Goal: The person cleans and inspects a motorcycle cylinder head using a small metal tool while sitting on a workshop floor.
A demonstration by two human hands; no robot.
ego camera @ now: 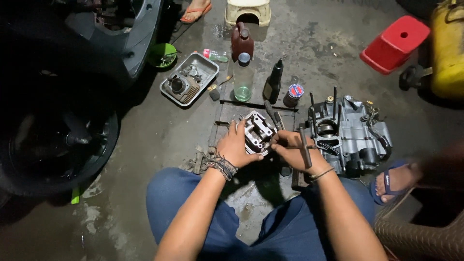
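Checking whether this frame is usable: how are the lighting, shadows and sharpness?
Head view: light falls on the middle, where left hand and right hand meet at the cylinder head, sharp enough; the tyre at left sinks into deep shadow; the right edge is dark and blurred; wide-angle bending at the borders.

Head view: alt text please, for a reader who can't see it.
A seated person's left hand steadies a metal engine part on a low wooden board, while the right hand grips a T-shaped tool beside it. An engine block, bottles and a parts tray lie around on the concrete floor.
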